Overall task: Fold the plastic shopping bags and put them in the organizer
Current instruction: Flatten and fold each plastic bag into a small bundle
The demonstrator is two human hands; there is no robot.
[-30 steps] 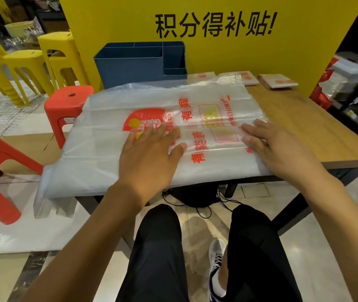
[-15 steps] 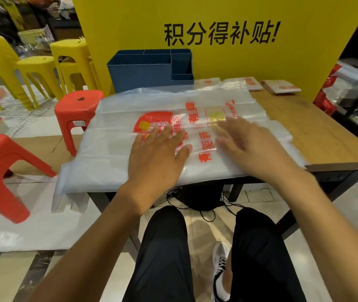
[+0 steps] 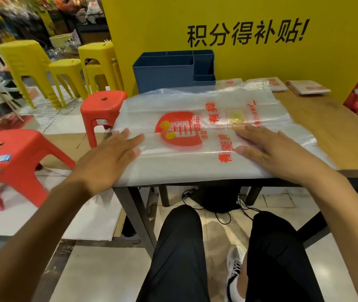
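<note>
Bag [image 3: 195, 168], clear plastic with red print, lies spread flat on the table [image 3: 335, 129], its left edge under the left hand [image 3: 106, 158] and its middle under the right hand [image 3: 269, 149]. Both hands press it with straight, spread fingers, grasping nothing. Beyond the fingertips stands the blue organizer [image 3: 165, 73]; folded bags [image 3: 307, 87] lie beyond the right fingers.

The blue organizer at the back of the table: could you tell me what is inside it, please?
The blue organizer shows only its dividers and bare inner walls near the rim; no folded bags appear there. Its walls hide the compartment floors, so the bottoms cannot be checked.
</note>
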